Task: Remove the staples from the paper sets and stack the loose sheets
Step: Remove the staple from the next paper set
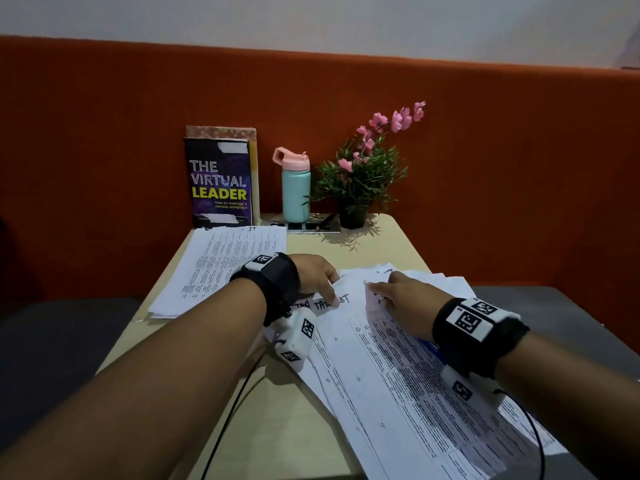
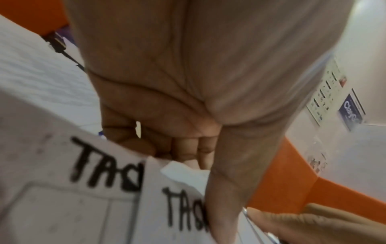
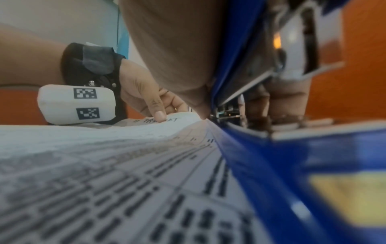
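Down at centre frame in the head view, left hand (image 1: 313, 275) resting on the upper corner of a stapled set of papers (image 1: 388, 368), thumb pinning the sheet beside handwritten black letters reading "TAS", other fingers curled under, seemingly onto a lifted sheet corner. Just right of it, right hand (image 1: 398, 299) wrapped around a blue stapler (image 3: 261, 148), fingers curled over its metal parts, tip pressed down at the same paper corner. Hard to tell whether any staple has come out; too small and blurred.

Printed set lying slanted from centre toward lower right of the frame, covered in tables of fine text, more sheets fanned beneath it. Separate pile of printed sheets (image 1: 221, 268) at left of centre, well apart from the hands, lying flat on the tan bench (image 1: 277, 417).

Along the far bench edge, upper middle of the frame: dark book (image 1: 220, 183) standing upright with "THE VIRTUAL LEADER" on the cover, teal bottle (image 1: 295, 188) with pink lid just right of it, then a potted plant (image 1: 363, 174) with pink flowers. Orange padded wall (image 1: 104, 133) behind all of these.

Black wrist straps with white coded blocks on both forearms, thin black cables trailing toward the lower frame edge.
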Motion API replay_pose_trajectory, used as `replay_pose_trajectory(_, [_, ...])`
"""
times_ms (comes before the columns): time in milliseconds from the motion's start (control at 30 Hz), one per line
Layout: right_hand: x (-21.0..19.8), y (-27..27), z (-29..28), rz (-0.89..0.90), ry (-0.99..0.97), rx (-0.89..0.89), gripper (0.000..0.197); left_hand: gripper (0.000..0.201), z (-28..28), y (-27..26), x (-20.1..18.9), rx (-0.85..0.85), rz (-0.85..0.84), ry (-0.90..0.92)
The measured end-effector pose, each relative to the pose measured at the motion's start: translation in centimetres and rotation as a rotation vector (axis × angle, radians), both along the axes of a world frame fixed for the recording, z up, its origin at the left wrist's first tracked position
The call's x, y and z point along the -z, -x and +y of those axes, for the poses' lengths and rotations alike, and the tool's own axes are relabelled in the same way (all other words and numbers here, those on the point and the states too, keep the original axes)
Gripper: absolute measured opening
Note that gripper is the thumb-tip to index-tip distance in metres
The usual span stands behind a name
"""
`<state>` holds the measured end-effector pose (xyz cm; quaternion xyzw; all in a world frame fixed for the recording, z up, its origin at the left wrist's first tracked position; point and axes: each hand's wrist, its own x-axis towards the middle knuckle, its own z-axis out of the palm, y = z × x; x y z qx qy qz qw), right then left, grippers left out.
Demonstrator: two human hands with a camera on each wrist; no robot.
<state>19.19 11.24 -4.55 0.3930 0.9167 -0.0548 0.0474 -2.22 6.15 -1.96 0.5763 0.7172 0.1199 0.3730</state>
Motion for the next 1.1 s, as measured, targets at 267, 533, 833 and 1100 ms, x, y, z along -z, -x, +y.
replay_pose_trajectory(267, [-0.8,0.1,-1.5,0.003,-0.027,-0.106,0.046,0.018,0.0,0.3,1.6,-0.039,-0.052,-0.052])
replay_pose_trajectory(533, [-1.1,1.0,-3.5,-0.151,-0.053,-0.192,0.046,0.017,0.2,0.3,2.3,-0.07,0.027,-0.092])
replay_pose_trajectory(833, [-1.4,1.9,-4.2,-0.165,-0.059,-0.177,0.048,0.026,-0.4,-1.0,2.2,-0.013,0.123,-0.131])
replay_pose_trajectory(1100, [-1.3,3.1,-4.2,-0.256,-0.158,-0.232,0.064,0.03,-0.2,-1.2,2.0,-0.009,0.139,-0.111])
